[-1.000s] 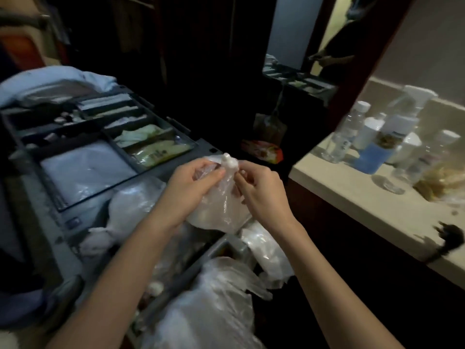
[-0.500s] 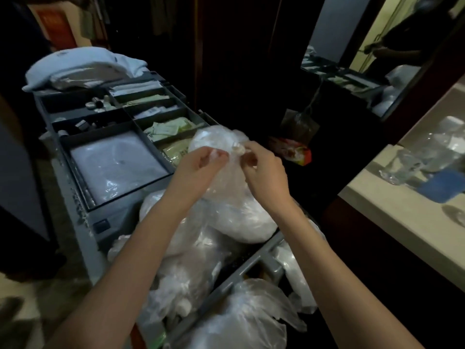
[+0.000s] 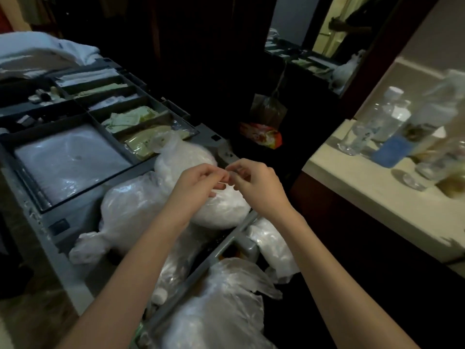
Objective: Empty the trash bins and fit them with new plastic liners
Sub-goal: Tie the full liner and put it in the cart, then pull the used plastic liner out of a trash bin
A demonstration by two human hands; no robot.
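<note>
Fingers (image 3: 219, 176) of both hands are curled, tips meeting in mid-air between the left hand (image 3: 201, 183) and right hand (image 3: 256, 185). A pale scrap may be pinched between them, but it is too small and blurred to say, so grip state can't be told.

The tied bag (image 3: 187, 157) sits directly below and just beyond the fingertips, on top of the cart (image 3: 63, 224) trash bay. Its long axis runs from the knot (image 3: 164, 143) at far left to the round belly at near right, under the hands. The left hand overlaps the belly in view; contact can't be told. Both hands are about equally near, the left slightly closer to the knot end.

More filled bags (image 3: 130, 205) are packed beside and in front of it, touching.

Judgement: this bag looks disposed of, so the next move is likely fetching a new liner. A flat plastic pack (image 3: 68, 162) in the big tray compartment, far left of the fingers, is possibly liners, which would make it a left-hand reach.

The counter (image 3: 364, 197) with bottles (image 3: 387, 117) is on the right, well apart. No bin is in view.
</note>
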